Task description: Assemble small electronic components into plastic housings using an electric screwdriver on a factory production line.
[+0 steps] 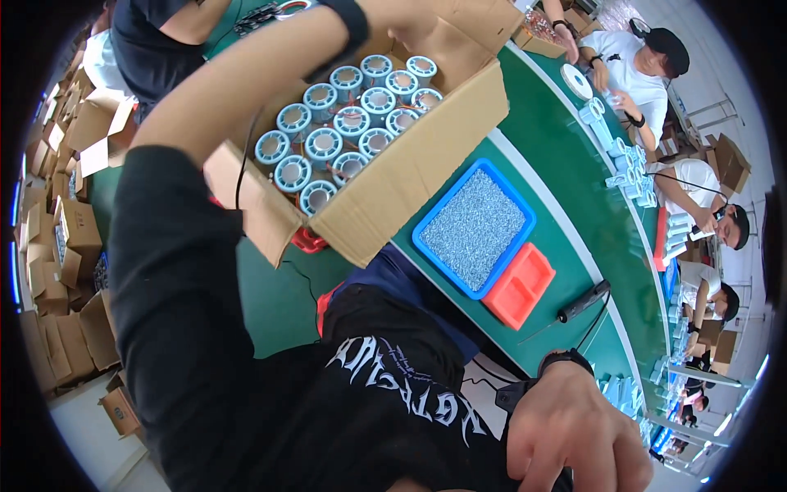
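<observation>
1. The left hand (410,20), top edge, reaches over the tall brown cardboard box (426,164) — grip blurred, I can't make it out.
2. Pale-blue round-ended cylinders (351,121) fill that box, upper centre, standing upright, probably against rolling.
3. The right hand (574,435), lower right, has bent fingers; whether it grasps anything is unclear.

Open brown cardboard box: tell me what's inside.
Inside the open brown cardboard box, light-blue cylindrical parts with ring-shaped tops stand close together. Anything beneath them or behind the left forearm is covered.
</observation>
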Available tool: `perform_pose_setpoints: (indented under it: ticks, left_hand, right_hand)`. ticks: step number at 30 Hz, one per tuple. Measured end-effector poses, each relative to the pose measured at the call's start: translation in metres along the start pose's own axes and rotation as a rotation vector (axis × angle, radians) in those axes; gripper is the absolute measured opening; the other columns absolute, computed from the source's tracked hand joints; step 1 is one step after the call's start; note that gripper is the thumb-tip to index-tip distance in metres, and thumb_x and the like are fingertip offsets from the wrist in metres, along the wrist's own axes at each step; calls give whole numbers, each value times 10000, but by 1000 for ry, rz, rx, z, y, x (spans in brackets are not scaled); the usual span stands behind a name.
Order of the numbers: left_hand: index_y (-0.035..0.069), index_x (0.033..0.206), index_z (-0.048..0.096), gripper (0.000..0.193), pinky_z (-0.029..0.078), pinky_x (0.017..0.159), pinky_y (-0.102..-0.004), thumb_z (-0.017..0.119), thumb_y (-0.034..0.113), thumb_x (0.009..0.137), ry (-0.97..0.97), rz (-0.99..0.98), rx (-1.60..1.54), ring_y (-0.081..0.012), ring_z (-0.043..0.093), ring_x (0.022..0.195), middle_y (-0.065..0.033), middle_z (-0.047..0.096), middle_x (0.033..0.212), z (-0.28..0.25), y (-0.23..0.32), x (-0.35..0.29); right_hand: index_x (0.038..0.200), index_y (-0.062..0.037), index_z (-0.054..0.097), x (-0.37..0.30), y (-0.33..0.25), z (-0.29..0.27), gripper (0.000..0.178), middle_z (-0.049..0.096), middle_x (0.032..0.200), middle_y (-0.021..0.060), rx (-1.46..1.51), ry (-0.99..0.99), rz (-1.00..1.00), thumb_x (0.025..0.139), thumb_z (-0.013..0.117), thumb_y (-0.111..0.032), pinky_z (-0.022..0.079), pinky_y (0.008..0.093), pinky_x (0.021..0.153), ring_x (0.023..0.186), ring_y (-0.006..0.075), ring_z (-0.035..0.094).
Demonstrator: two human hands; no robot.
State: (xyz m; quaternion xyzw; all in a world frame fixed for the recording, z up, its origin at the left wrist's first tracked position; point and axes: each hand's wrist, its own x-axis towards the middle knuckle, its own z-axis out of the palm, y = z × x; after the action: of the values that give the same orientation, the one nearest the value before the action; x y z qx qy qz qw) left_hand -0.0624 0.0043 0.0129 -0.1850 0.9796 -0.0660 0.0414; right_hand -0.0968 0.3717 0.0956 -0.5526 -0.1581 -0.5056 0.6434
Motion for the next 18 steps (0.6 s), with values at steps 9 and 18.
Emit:
perform_pose_setpoints:
  ticks: [9,18]
  left_hand:
    - [106,955,721,367,529,755,-383,726,390,723,-146,-79,-59,-294,649,932,-109,692,956,64,30,63]
    - [71,930,708,344,549,708,-404,724,343,720,-15,-214,-97,-282,672,853,-111,693,913,81,32,58]
  right_hand:
    - [930,-76,615,2,-24,-48,174,641,954,124,-5,-27,187,937,483,-189,361,236,403,514,192,516]
    - [982,14,554,3,-46,-256,273,628,860,154,-2070,-80,1213,806,550,-194,487,394,677,771,316,615]
